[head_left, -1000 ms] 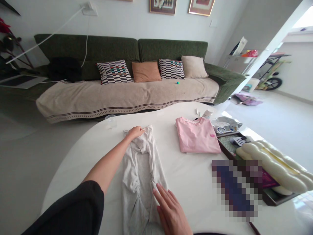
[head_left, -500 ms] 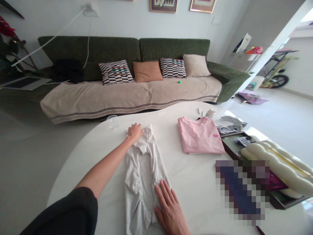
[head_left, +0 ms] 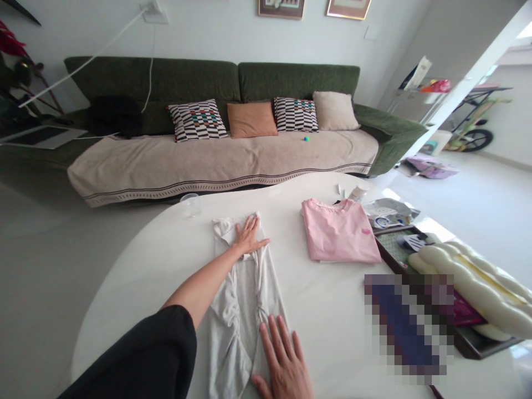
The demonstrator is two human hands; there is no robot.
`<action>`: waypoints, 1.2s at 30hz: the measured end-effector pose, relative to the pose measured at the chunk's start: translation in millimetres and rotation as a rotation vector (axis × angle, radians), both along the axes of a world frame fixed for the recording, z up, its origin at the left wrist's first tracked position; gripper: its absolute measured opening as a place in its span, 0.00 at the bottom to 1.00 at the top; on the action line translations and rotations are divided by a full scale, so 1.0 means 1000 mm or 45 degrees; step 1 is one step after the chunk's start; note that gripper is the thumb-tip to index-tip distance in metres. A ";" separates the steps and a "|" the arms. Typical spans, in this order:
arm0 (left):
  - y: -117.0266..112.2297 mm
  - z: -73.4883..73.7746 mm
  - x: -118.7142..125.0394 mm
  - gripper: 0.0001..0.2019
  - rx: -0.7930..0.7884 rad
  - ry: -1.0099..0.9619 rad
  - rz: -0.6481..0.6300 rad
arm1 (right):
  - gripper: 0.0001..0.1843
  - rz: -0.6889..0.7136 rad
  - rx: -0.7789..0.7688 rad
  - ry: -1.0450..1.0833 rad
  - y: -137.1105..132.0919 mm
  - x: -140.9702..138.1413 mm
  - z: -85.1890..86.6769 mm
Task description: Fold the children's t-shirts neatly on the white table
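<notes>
The pale grey garment (head_left: pixel 247 296) lies on the white table (head_left: pixel 332 316), left of the folded pink shirt (head_left: pixel 341 230). It is long and runs from far to near, and its near end goes out of view. A clear cup (head_left: pixel 191 205) stands past its far left corner.

The left hand (head_left: pixel 248 235) is palm down on the far end, with its fingers spread wide. It does not grip the cloth. The right hand (head_left: pixel 285 366) is by the near right edge, fingers long and a little apart, with nothing in its grasp. I cannot tell how hard it presses.

The work looks like patting the cloth flat. To do that well, it is best to press softly with flat fingers and slide from the middle out to the sides. The bunched lines down the left and right look sewn in, so hard rubbing may just drag the cloth crooked. One hand should pin while the other smooths.
</notes>
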State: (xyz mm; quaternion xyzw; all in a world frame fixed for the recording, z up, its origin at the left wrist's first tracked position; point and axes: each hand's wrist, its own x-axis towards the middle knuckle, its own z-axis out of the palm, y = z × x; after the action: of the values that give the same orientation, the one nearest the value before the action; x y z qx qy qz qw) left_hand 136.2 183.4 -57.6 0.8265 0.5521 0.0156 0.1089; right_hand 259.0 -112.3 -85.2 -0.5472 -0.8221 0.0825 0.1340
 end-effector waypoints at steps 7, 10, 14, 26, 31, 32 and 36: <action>-0.004 0.020 0.006 0.41 -0.140 -0.004 0.074 | 0.39 -0.054 -0.127 -0.019 -0.008 0.000 0.016; -0.029 0.037 0.008 0.37 -0.031 -0.055 0.158 | 0.37 -0.060 -0.137 0.000 -0.009 0.001 0.020; -0.122 0.045 -0.013 0.33 0.128 -0.148 0.034 | 0.36 -0.065 -0.098 0.010 -0.011 0.001 0.018; -0.325 0.011 -0.083 0.43 -0.103 -0.170 -0.208 | 0.47 0.035 -0.135 -0.005 -0.019 0.003 0.033; -0.339 0.015 -0.092 0.45 -0.088 -0.148 -0.282 | 0.53 0.161 -0.163 -0.122 -0.041 0.012 0.034; -0.345 0.014 -0.095 0.44 -0.076 -0.142 -0.282 | 0.49 0.157 -0.132 -0.148 -0.047 0.014 0.032; -0.367 0.009 -0.101 0.45 -0.101 -0.191 -0.266 | 0.46 0.131 0.029 -0.181 -0.072 0.017 0.021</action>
State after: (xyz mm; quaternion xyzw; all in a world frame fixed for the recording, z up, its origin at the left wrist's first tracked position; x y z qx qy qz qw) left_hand 34.7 -183.9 -48.2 0.8710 0.4536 0.0440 0.1835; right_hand 276.4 -184.1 -64.7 -0.5070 -0.8575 0.0407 0.0773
